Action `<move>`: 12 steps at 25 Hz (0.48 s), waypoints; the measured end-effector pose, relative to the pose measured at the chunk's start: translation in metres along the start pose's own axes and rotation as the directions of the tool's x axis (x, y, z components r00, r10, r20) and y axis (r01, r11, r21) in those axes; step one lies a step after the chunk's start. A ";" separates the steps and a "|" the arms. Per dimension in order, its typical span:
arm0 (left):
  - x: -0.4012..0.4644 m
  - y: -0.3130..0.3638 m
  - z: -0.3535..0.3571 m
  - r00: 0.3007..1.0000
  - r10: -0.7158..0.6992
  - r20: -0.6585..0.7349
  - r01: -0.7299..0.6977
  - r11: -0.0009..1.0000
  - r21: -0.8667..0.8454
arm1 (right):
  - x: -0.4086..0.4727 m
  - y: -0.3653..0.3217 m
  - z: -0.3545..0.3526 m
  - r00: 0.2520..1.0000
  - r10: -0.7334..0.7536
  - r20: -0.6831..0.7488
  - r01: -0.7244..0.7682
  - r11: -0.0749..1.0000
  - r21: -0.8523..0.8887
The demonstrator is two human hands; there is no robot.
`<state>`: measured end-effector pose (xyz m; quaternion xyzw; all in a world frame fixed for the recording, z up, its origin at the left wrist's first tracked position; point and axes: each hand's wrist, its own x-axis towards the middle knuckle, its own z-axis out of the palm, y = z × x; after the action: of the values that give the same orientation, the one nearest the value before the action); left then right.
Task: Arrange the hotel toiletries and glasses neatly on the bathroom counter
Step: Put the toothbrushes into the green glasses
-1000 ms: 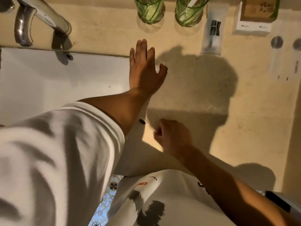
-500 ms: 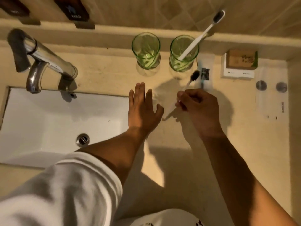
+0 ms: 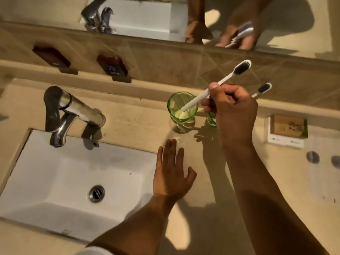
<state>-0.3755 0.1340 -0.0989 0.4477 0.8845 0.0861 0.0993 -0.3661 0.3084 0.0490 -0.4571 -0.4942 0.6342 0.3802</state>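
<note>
Toothbrush (image 3: 217, 87) in right hand (image 3: 233, 115)

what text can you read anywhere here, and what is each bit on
"COLD": white letters on the right dark sign on the ledge behind the tap.
Left dark sign: a short white word, too blurred to read.
White card under the brown soap box: small dark marks, too small to read.
Soap box: a faint pattern only, no legible words.
</note>
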 end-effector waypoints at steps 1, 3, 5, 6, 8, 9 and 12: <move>0.000 0.000 0.001 1.000 0.006 0.000 -0.006 1.000 -0.001 | 0.004 0.003 0.004 1.000 -0.007 0.004 0.007 0.999 -0.052; -0.001 0.000 0.002 1.000 -0.004 0.024 0.004 1.000 0.014 | 0.009 0.010 0.011 0.999 -0.036 0.030 0.041 0.981 -0.188; 0.000 0.001 0.001 0.998 -0.027 0.052 0.026 0.999 0.027 | 0.013 0.019 0.016 0.996 -0.062 0.066 0.079 0.953 -0.291; 0.000 0.001 0.001 0.998 -0.034 0.060 0.032 0.999 0.031 | 0.015 0.023 0.018 0.995 -0.069 0.079 0.091 0.940 -0.329; 0.001 0.002 0.002 0.997 -0.036 0.063 0.035 0.999 0.018 | 0.021 0.029 0.021 0.993 -0.060 0.104 0.096 0.921 -0.378; 0.000 0.002 0.003 0.998 -0.034 0.059 0.033 0.999 0.009 | 0.023 0.030 0.023 0.992 -0.047 0.118 0.090 0.917 -0.388; 0.000 0.001 0.005 0.998 -0.033 0.046 0.033 0.999 0.010 | 0.027 0.032 0.025 0.990 0.001 0.141 0.056 0.916 -0.398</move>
<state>-0.3737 0.1347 -0.1033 0.4354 0.8896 0.0700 0.1188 -0.3986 0.3191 0.0144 -0.4733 -0.6453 0.5441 0.2522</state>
